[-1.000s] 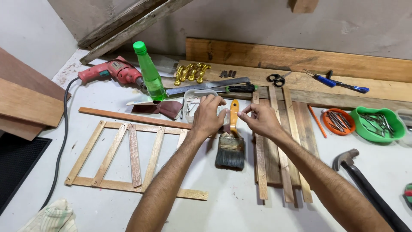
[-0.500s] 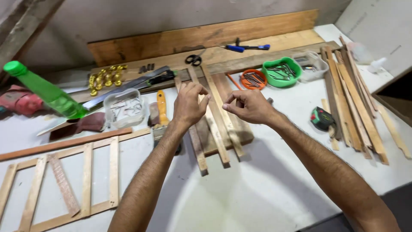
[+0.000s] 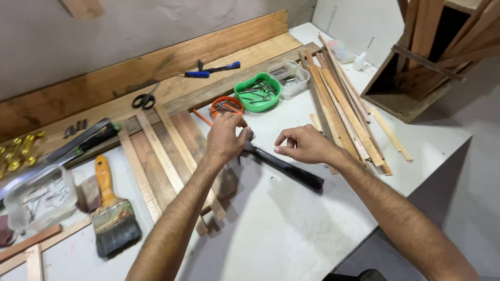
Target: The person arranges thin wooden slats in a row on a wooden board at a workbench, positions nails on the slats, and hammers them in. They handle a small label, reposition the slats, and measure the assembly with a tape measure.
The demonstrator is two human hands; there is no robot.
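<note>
**Hands Above the Hammer**

We saw both hands poised over the middle of the white bench (image 3: 291, 229), with a black-handled hammer (image 3: 284, 166) lying on it beneath and between them. The left hand (image 3: 225, 138) hung over the hammer's head end, fingers curled loosely with thumb and fingertips drawn together; we could not tell whether it pinched anything small, and it did not grip the hammer. The right hand (image 3: 304, 145) floated just right of it, above the handle, its fingers half-curled in a loose pinch, also not clasping the handle. The handle ran away from the hands toward the near right.

Just beyond the left hand sat an orange dish (image 3: 226, 105) of nails, with a green bowl (image 3: 257, 92) of hardware to its right. Wooden slats (image 3: 166, 161) lay left of the left hand, and a paintbrush (image 3: 112, 211) farther left. A bundle of long strips (image 3: 346, 112) stretched away past the right hand.
</note>
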